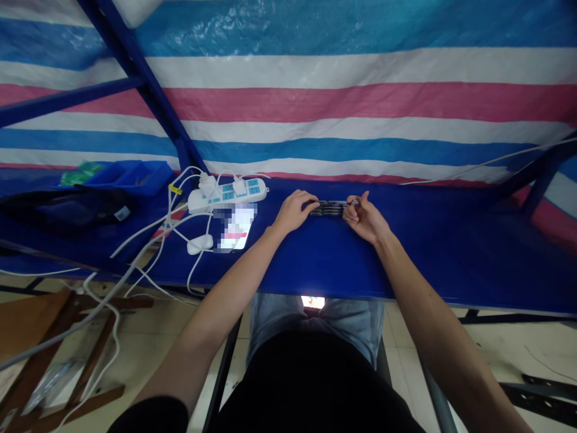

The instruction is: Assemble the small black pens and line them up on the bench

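Several slim black pens [331, 208] lie side by side in a row on the blue tabletop [324, 258], between my two hands. My left hand [294, 211] has its thumb and fingers closed around the left ends of the pens. At the other end, my right hand [364, 220] is turned partly palm up, its fingers curled on the right ends and its thumb pointing up. The fingers hide both tips of the row. I cannot make out how many of the pens each hand grips.
Left of my hands are a white power strip [229, 193] with plugs, a lit phone [237, 228] and a white adapter [199, 243] among loose cables. Further left sit a blue bin [135, 176] and a dark bag [63, 207]. A striped tarp [360, 102] hangs behind.
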The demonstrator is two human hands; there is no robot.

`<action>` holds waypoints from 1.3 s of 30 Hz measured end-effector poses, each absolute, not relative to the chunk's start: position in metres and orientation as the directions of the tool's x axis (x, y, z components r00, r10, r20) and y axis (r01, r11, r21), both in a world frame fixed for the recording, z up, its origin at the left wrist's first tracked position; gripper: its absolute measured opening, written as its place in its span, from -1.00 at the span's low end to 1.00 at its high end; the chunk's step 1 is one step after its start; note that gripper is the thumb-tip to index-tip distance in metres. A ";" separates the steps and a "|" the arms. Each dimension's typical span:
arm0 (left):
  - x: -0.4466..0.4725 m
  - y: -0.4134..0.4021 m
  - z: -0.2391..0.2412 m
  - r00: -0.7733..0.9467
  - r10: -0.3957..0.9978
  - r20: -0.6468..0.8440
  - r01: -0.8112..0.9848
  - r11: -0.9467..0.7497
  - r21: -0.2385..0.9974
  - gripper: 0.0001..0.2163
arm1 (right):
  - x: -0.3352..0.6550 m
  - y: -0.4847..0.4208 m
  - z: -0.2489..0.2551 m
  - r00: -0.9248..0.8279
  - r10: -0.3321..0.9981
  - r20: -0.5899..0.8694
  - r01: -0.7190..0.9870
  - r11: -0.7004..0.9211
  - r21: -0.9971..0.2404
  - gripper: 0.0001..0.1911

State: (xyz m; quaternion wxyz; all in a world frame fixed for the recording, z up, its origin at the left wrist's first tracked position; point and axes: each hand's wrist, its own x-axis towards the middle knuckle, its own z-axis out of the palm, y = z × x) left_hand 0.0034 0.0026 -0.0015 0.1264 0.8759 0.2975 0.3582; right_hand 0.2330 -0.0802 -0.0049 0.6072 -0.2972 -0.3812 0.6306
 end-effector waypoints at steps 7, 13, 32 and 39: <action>0.004 0.002 -0.001 0.560 0.625 0.544 0.442 -0.781 0.442 -0.86 | 0.234 -0.079 -0.007 -0.078 0.991 0.107 -0.533 0.049 -0.844 -0.49; 0.004 0.003 -0.001 0.558 0.623 0.548 0.437 -0.782 0.444 -0.87 | 0.235 -0.078 -0.008 -0.081 0.990 0.116 -0.543 0.054 -0.838 -0.51; 0.003 0.004 -0.002 0.555 0.621 0.554 0.437 -0.784 0.442 -0.87 | 0.233 -0.081 -0.005 -0.060 0.990 0.125 -0.481 0.081 -0.873 -0.53; 0.003 0.003 -0.002 0.551 0.638 0.539 0.451 -0.770 0.451 -0.83 | 0.235 -0.079 -0.006 -0.063 0.992 0.107 -0.516 0.060 -0.854 -0.50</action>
